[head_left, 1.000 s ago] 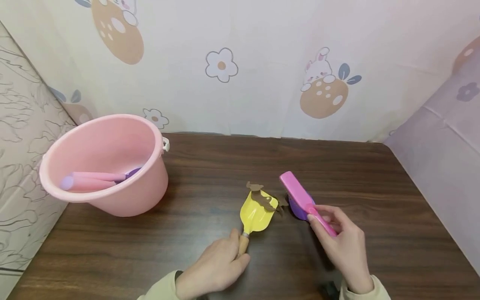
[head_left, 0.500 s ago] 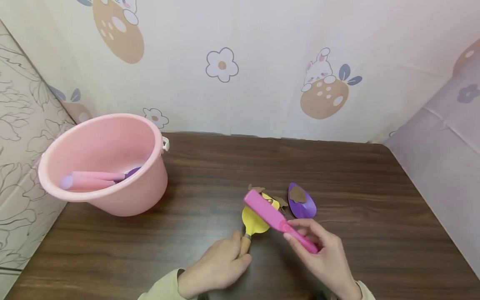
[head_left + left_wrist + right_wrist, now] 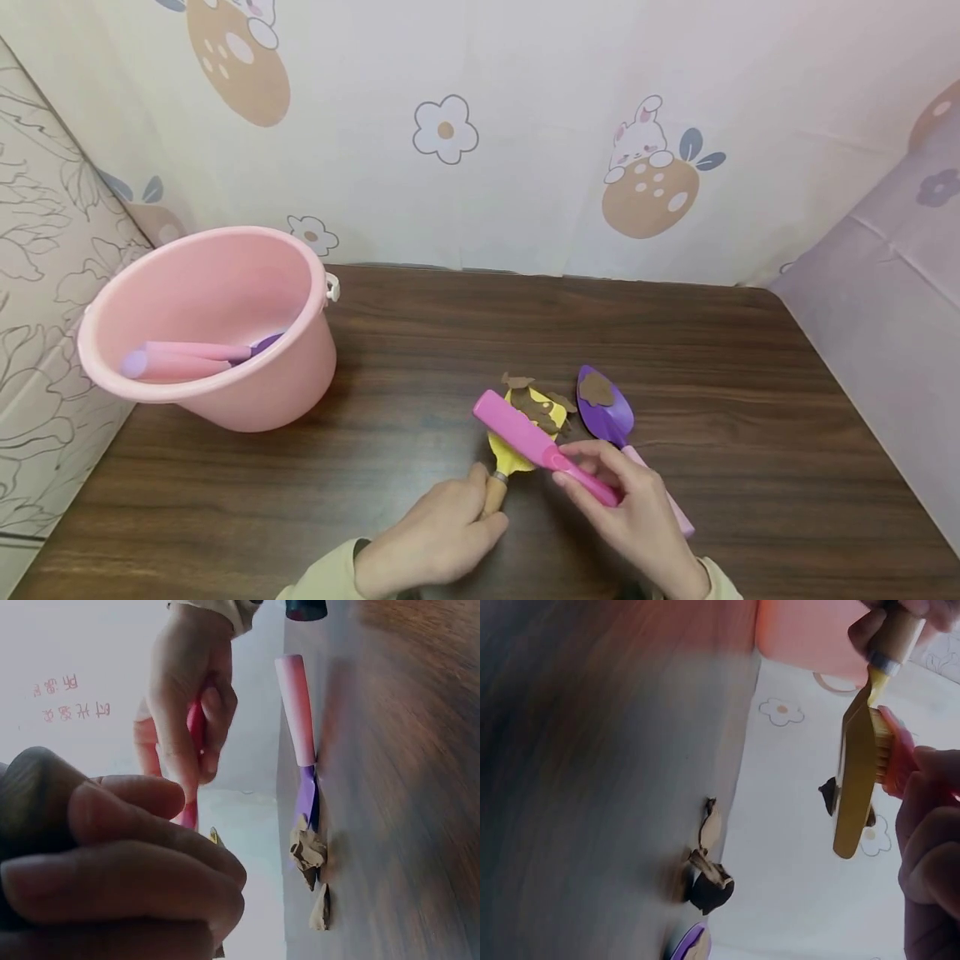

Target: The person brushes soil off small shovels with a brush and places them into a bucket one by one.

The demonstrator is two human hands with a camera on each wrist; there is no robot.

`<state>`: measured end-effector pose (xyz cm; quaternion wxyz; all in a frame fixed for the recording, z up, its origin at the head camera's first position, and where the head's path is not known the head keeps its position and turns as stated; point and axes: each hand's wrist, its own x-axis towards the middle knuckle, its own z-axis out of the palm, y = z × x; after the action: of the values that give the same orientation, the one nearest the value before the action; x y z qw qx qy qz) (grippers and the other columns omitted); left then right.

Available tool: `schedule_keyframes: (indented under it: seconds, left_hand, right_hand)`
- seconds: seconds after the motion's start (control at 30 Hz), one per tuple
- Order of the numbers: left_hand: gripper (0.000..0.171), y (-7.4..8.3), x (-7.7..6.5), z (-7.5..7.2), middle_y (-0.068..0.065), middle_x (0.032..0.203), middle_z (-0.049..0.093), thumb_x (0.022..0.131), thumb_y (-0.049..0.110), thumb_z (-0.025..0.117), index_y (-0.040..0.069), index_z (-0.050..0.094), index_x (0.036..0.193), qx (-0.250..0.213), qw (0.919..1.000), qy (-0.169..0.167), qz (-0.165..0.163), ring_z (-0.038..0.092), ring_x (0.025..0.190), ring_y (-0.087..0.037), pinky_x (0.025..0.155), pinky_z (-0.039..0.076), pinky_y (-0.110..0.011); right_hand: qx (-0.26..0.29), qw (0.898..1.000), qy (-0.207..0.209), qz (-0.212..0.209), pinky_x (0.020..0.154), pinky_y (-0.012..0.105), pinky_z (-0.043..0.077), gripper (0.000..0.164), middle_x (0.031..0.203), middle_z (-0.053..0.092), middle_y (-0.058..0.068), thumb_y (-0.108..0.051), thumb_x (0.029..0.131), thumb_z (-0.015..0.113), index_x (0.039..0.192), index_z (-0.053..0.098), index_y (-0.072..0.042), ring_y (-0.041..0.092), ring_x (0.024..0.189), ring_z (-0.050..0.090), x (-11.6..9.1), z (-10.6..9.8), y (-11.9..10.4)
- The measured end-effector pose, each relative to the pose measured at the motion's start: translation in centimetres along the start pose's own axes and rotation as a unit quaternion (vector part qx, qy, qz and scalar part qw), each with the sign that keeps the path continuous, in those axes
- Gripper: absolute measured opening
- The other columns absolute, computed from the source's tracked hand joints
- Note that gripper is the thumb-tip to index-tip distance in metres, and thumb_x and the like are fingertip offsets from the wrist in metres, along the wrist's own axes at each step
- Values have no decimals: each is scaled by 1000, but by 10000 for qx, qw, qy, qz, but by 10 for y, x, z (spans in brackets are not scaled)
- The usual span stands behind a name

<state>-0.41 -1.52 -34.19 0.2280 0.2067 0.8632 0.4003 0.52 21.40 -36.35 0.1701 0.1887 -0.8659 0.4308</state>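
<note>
My left hand [image 3: 435,533] grips the wooden handle of a small yellow hand shovel [image 3: 510,460]. In the right wrist view the shovel's blade [image 3: 857,787] is raised above the tabletop. Several brown, crumpled scraps like dry leaves [image 3: 534,408] show on and around it. My right hand [image 3: 637,508] holds a pink brush [image 3: 517,429] by its handle, slanted across the blade. Its bristles [image 3: 883,746] meet the blade's upper face. Under my right hand, a purple trowel [image 3: 611,421] with a pale pink handle lies on the table, a brown scrap [image 3: 596,389] on its blade.
A large pink bucket [image 3: 258,408] stands at the left, with pink-handled tools [image 3: 187,362] inside. Loose brown scraps [image 3: 709,877] lie on the dark wood table [image 3: 420,333] below the shovel. A patterned cloth [image 3: 525,192] hangs along the back.
My right hand has brought the brush left from over the purple trowel onto the yellow blade, uncovering the trowel. The yellow shovel has shifted slightly right and nearer.
</note>
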Motion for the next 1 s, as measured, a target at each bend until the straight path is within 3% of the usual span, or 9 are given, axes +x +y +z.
schedule_keyframes:
  seconds: [0.17, 0.33, 0.47, 0.67, 0.77, 0.87, 0.93, 1.0]
  left_hand:
    - [19, 1, -3, 1, 6, 62, 33, 87, 23, 56, 12, 41, 82, 21, 9998, -129, 173, 36, 52, -6, 48, 32, -20]
    - [20, 3, -5, 1, 7, 66, 33, 87, 21, 55, 15, 39, 76, 199, 9988, -26, 445, 33, 52, -4, 47, 28, -19]
    - [20, 4, -5, 2, 7, 68, 34, 86, 21, 55, 16, 39, 74, 340, 9981, 54, 518, 33, 52, -3, 48, 28, -18]
    - [20, 1, -9, 4, 9, 69, 33, 85, 18, 55, 17, 38, 74, 233, 9986, 5, 475, 30, 54, -2, 49, 27, -18]
    - [19, -1, -12, 2, 9, 67, 32, 86, 18, 55, 17, 38, 78, 60, 9995, -95, 286, 30, 54, -3, 49, 27, -18]
    - [20, -3, -12, -2, 7, 63, 29, 89, 21, 54, 14, 36, 83, -92, 9999, -75, 68, 30, 52, -6, 48, 27, -20]
    - [22, -4, -12, -5, 7, 63, 29, 89, 23, 54, 13, 36, 83, -88, 10000, -11, 39, 31, 53, -7, 48, 27, -21]
    - [22, -5, -11, -6, 6, 63, 29, 89, 22, 54, 13, 36, 81, -72, 9999, 7, 105, 31, 53, -6, 48, 27, -20]
  right_hand:
    - [-332, 9994, 129, 19, 45, 9, 30, 39, 70, 60, -14, 1, 69, 81, 101, 67, -16, -7, 52, 37, 3, -4, 3]
    - [-338, 9991, 244, -57, 47, 9, 31, 38, 70, 60, -11, 0, 70, 81, 102, 67, -14, -4, 53, 41, 6, -7, 2]
    - [-521, 9982, 281, 117, 48, 11, 32, 35, 70, 58, -12, -3, 71, 81, 101, 68, -16, -2, 52, 40, 7, -10, 2]
    - [-1022, 9919, 760, 8, 42, 12, 27, 37, 67, 57, -7, 0, 66, 83, 99, 69, -12, -4, 48, 34, 12, -14, 13]
    - [-1279, 9839, 1037, 701, 41, 14, 28, 33, 67, 60, -4, -3, 70, 82, 100, 69, -12, -4, 47, 36, 14, -22, 18]
    - [-1134, 9759, 1221, 1408, 40, 18, 28, 31, 67, 60, -3, -3, 73, 80, 100, 69, -15, -4, 44, 34, 14, -27, 19]
    - [-956, 9759, 1164, 1579, 39, 18, 27, 31, 67, 59, -5, -3, 74, 80, 99, 69, -16, -5, 43, 31, 12, -28, 16]
    - [-802, 9794, 1106, 1486, 38, 17, 26, 32, 68, 57, -6, -2, 73, 80, 100, 69, -15, -6, 43, 28, 11, -25, 15]
